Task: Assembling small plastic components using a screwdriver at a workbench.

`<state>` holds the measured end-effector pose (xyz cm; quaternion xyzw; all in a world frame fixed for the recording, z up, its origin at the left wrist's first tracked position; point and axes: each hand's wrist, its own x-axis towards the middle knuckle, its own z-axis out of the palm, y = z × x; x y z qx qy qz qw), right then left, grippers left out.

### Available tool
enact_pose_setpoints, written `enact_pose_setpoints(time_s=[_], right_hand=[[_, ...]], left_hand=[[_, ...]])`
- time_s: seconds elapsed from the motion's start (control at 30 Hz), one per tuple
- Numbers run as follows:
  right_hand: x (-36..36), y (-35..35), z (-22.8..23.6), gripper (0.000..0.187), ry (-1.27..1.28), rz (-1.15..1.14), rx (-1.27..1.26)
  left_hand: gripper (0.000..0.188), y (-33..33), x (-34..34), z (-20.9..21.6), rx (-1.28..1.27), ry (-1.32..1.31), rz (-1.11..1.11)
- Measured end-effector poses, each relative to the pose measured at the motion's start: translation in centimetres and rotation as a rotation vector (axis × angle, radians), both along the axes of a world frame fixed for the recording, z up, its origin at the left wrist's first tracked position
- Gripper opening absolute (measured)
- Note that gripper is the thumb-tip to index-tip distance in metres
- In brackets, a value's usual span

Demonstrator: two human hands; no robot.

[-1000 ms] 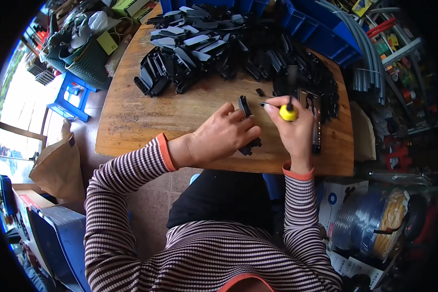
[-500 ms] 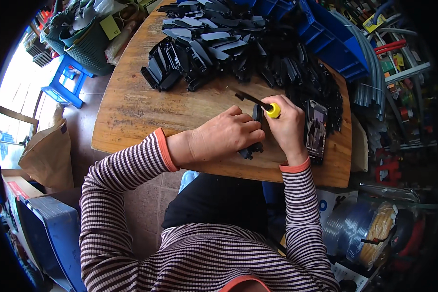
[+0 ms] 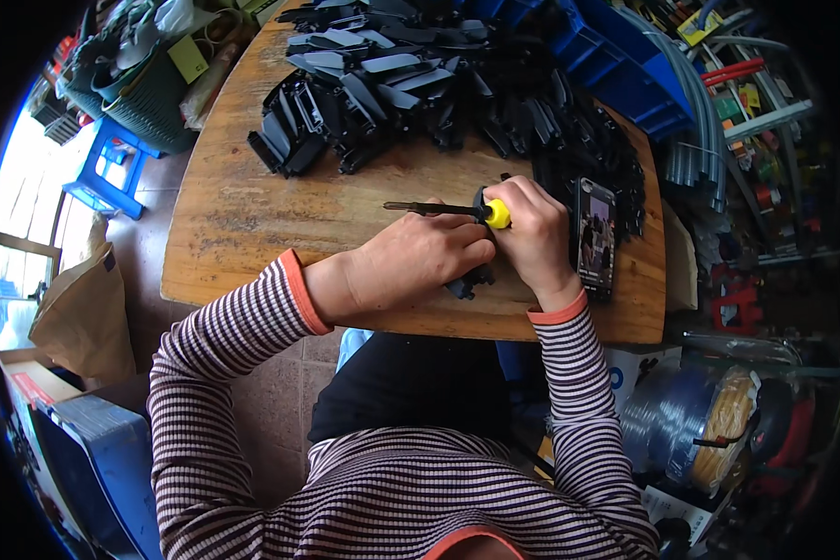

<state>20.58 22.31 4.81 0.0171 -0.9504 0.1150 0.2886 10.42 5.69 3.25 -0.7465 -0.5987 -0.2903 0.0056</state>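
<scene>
My right hand [image 3: 537, 233] is closed around a screwdriver with a yellow handle [image 3: 497, 215]. Its dark shaft lies nearly level, pointing left above the knuckles of my other hand. My left hand [image 3: 420, 257] has its fingers bent around a black plastic part [image 3: 469, 284], held low over the table's near side. One end of that part shows below the fingers; the hands cover most of the rest. The right fingers also seem to touch the part's upper end, though the contact is partly hidden.
A large heap of black plastic parts [image 3: 364, 98] covers the far side of the wooden table [image 3: 243, 229]. Blue crates [image 3: 625, 65] stand behind it. To the right of my right hand lies a phone [image 3: 595, 233]. A blue stool [image 3: 112, 168] stands on the floor at left.
The screwdriver's shaft has swung from pointing up-left to nearly level. My right hand has shifted slightly left, and the whole view has moved a little.
</scene>
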Motion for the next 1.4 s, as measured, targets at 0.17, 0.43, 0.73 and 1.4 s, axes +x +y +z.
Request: enact_pose_setpoints(time_s=[0.17,0.43,0.73,1.4], right_hand=[[0.0,0.5,0.6,0.019,-0.085,0.024,-0.072],[-2.6,0.9,2.3,0.010,0.214,0.040,-0.970],[-2.4,2.6,2.2,0.017,0.022,-0.327,-0.603],[-0.4,-3.9,-1.7,0.023,-0.082,-0.034,-0.302]], left_hand=[[0.024,0.1,-0.1,0.5,0.036,0.046,0.020],[0.024,0.3,-0.1,0.6,0.010,0.081,0.018],[0.026,1.0,-0.8,1.6,0.126,0.139,-0.051],[0.043,23.8,-9.4,20.4,0.496,-0.136,0.125]])
